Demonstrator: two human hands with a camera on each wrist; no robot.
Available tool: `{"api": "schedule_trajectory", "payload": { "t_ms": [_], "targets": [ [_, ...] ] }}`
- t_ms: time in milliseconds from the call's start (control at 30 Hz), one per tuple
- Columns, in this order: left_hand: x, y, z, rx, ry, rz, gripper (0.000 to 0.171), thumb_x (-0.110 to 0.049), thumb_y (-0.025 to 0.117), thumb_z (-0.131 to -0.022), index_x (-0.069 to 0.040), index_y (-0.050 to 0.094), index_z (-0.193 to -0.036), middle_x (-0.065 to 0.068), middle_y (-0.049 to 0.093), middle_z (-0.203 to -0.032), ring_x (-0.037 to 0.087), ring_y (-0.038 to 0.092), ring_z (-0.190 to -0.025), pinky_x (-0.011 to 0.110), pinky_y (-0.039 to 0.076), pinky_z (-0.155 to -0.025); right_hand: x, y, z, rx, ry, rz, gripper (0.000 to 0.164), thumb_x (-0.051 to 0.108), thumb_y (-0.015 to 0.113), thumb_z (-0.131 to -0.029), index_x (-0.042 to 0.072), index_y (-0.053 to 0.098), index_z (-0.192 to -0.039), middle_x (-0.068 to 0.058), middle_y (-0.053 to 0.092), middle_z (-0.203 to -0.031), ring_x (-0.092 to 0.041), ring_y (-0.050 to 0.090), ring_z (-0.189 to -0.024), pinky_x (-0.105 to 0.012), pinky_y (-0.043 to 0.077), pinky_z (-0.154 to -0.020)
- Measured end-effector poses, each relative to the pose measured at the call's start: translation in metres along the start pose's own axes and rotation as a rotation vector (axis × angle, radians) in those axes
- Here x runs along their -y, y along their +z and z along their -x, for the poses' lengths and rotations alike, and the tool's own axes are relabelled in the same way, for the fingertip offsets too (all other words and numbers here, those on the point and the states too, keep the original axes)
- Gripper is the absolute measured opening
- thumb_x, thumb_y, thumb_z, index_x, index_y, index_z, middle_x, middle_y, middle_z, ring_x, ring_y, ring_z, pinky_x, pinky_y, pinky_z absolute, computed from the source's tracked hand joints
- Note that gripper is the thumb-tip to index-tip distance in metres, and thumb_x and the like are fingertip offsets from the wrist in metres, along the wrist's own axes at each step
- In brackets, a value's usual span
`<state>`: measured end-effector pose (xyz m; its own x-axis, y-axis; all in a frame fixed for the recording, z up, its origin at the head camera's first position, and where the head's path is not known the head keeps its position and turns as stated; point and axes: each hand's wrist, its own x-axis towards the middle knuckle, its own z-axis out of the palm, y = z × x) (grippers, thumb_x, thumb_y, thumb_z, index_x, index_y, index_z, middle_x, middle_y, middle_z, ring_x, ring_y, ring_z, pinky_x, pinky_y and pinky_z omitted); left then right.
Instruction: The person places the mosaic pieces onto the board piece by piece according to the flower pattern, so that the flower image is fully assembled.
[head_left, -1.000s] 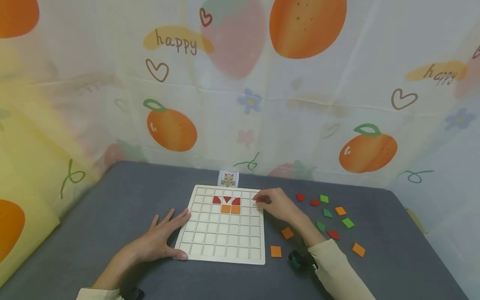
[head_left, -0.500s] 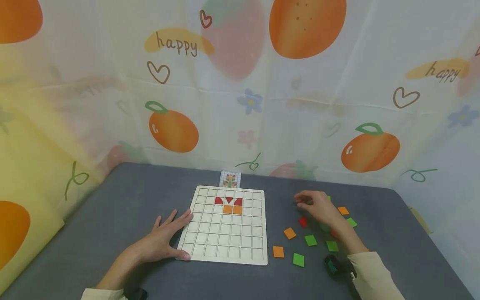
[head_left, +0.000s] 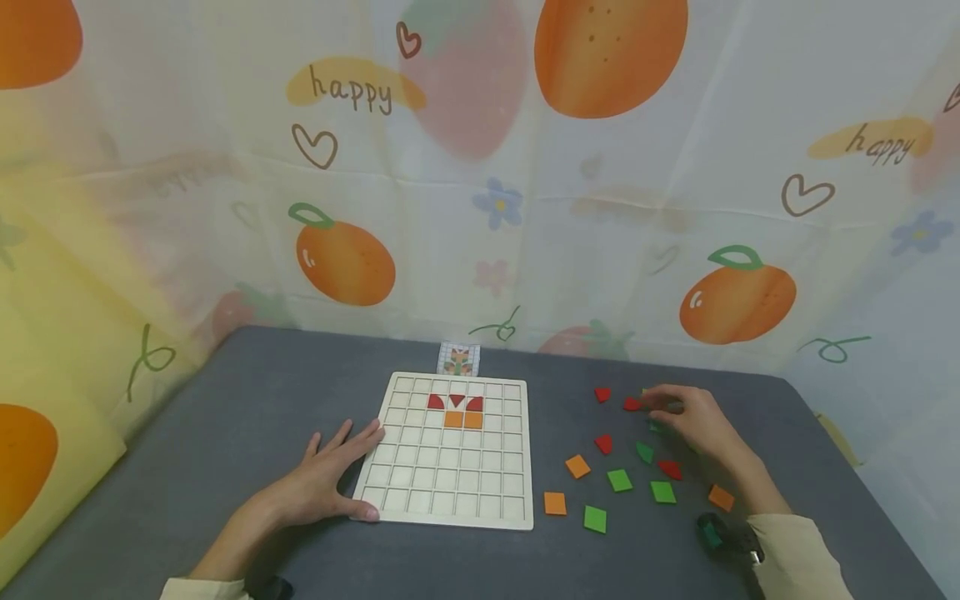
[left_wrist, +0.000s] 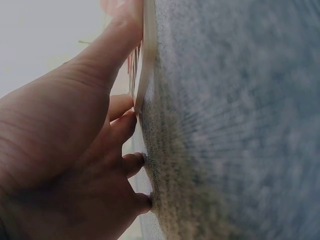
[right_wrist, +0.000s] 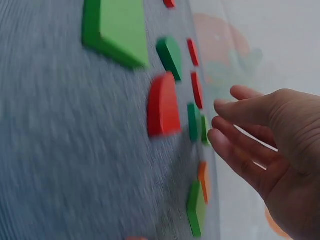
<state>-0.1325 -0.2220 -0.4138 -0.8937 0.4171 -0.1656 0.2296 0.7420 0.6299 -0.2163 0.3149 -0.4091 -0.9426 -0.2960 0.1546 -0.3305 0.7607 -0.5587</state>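
Note:
My left hand (head_left: 318, 475) has its fingers spread, with thumb and fingertips against the left edge of the white gridded board (head_left: 435, 479). In the left wrist view the thumb (left_wrist: 117, 37) lies along the board's edge. Red rounded pieces (head_left: 474, 404), a red triangle (head_left: 456, 401) and orange squares (head_left: 453, 419) sit in cells near the board's far side. My right hand (head_left: 697, 421) hovers over the loose pieces on the right, fingers loosely bent and apart, holding nothing. Nearest its fingertips are a red piece (head_left: 632, 403) and, in the right wrist view, a green piece (right_wrist: 205, 131).
Light green squares (head_left: 596, 519), orange squares (head_left: 555, 503), red pieces (head_left: 670, 470) and a dark green piece (head_left: 644, 452) lie scattered right of the board on the grey table (head_left: 300, 383). A small pattern card (head_left: 458, 358) lies behind the board. A printed curtain (head_left: 525, 250) hangs behind.
My right hand has moved from the board's upper right corner rightward over the loose pieces. Several pieces that its arm covered now show. The left hand stays at the board's edge.

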Motion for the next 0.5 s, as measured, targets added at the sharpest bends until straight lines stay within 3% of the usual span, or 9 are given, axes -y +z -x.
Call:
{"api": "schedule_trajectory", "payload": {
  "t_ms": [267, 500],
  "targets": [
    [0.003, 0.001, -0.002, -0.006, 0.001, -0.007, 0.114, -0.052, 0.085, -0.063, -0.009, 0.031, -0.154, 0.015, 0.022, -0.161, 0.051, 0.002, -0.145, 0.071, -0.009, -0.106, -0.018, -0.017, 0.014, 0.026, 0.053, 0.029, 0.032, -0.001, 0.071, -0.086, -0.002, 0.067, -0.117, -0.022, 0.068, -0.113, -0.039, 0.067, -0.1, -0.042, 0.057, -0.075],
    [0.002, 0.001, -0.001, -0.006, -0.01, -0.008, 0.114, -0.052, 0.085, -0.063, -0.01, 0.031, -0.154, 0.014, 0.022, -0.161, 0.05, 0.002, -0.146, 0.07, -0.01, -0.107, -0.031, -0.021, 0.024, 0.021, 0.039, 0.059, 0.027, 0.0, 0.07, -0.087, -0.003, 0.069, -0.113, -0.021, 0.069, -0.109, -0.042, 0.067, -0.099, -0.045, 0.057, -0.076]
  ]
}}
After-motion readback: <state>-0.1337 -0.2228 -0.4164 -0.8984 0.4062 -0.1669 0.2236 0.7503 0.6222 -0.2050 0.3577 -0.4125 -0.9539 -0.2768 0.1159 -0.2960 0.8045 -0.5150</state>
